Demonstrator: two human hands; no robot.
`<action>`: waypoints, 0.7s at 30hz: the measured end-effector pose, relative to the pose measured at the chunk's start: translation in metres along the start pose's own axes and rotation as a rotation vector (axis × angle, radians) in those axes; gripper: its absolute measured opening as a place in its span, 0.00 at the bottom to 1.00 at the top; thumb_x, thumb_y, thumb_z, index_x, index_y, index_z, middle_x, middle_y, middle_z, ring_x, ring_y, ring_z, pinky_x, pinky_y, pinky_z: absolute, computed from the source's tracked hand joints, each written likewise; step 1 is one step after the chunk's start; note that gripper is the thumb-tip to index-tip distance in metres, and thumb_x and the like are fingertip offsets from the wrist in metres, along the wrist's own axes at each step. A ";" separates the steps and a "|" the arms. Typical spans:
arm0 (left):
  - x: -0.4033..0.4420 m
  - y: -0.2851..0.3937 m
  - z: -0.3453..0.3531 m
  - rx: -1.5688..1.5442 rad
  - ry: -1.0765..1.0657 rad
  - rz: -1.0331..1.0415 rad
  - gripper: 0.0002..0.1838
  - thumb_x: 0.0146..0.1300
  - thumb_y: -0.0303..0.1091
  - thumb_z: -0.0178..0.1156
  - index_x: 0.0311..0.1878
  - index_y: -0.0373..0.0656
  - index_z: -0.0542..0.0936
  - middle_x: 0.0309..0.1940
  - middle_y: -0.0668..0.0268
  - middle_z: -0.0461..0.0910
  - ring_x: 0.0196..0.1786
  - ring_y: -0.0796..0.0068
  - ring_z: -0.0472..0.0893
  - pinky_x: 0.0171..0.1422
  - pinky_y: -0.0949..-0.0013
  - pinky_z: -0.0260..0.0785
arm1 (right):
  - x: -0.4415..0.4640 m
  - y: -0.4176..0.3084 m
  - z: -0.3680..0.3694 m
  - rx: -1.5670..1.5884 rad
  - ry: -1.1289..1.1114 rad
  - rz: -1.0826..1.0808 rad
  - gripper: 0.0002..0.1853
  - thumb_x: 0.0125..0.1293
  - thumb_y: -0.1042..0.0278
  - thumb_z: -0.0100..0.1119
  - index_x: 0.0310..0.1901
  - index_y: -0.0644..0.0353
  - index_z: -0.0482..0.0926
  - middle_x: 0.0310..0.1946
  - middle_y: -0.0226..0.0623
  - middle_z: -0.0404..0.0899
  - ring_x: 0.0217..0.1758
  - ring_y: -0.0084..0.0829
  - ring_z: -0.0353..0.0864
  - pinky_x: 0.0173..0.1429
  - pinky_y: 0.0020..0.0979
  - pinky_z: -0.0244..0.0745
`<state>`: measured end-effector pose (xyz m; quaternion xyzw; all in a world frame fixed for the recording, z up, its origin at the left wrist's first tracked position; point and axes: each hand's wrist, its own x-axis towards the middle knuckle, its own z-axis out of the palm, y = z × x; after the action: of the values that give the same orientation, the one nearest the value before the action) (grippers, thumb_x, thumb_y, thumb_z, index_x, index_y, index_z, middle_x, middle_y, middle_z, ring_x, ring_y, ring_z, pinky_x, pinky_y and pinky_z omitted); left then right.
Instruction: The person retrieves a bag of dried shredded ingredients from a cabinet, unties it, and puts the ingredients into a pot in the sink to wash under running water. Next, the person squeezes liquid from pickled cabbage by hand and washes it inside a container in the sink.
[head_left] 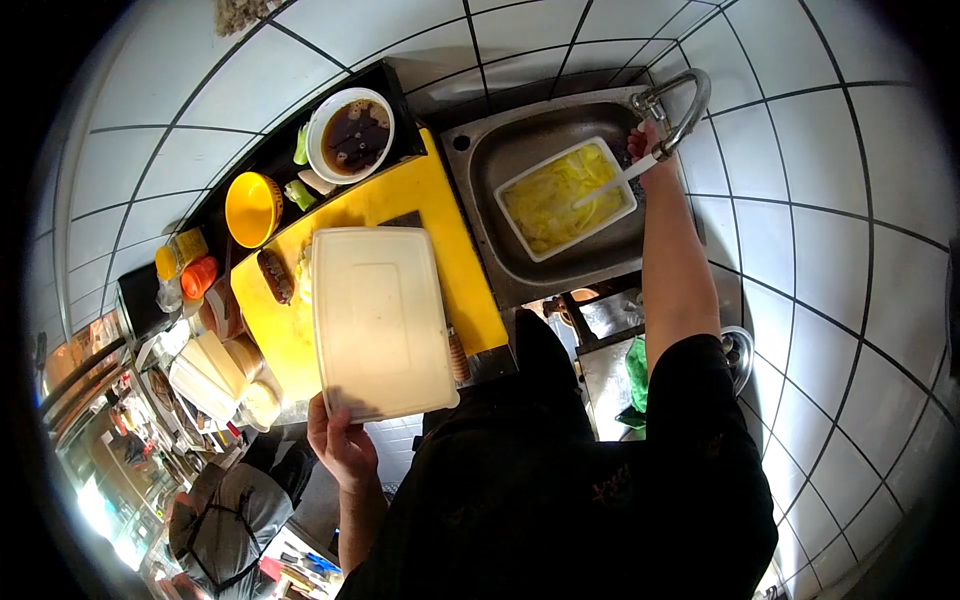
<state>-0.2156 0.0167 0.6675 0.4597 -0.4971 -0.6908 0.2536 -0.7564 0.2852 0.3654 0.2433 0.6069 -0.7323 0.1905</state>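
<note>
My left hand [342,445] grips the near corner of a translucent white rectangular plastic lid [380,320], thumb on top, over the yellow cutting board [465,270]. My right hand [648,146] is at the base of the curved metal tap [690,110], fingers curled there; the spout partly covers it. Water runs from the spout into a white rectangular tub [540,255] in the steel sink [490,150]. Pale yellow-green cut pieces [560,200] lie under water in the tub. Beneath the lid a brown ridged handle [459,355] sticks out; the rest of that tool is mostly hidden.
A dark brown sausage-like piece [274,276] lies on the board's left. Behind the board stand a white bucket of dark liquid [352,137] and a yellow bowl [253,210]. Tiled walls [790,150] close off the right. Another person's grey-clad leg [235,520] shows lower left.
</note>
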 end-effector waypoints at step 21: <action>-0.005 -0.002 -0.003 -0.008 -0.016 0.003 0.19 0.61 0.26 0.54 0.55 0.29 0.77 0.44 0.59 0.83 0.47 0.70 0.82 0.57 0.69 0.74 | -0.024 -0.022 -0.029 -0.087 0.159 -0.079 0.14 0.68 0.69 0.59 0.51 0.69 0.77 0.42 0.46 0.85 0.43 0.37 0.85 0.48 0.36 0.80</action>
<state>-0.2110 0.0200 0.6670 0.4525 -0.4970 -0.6961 0.2525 -0.7459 0.3170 0.3934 0.2678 0.6603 -0.6908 0.1231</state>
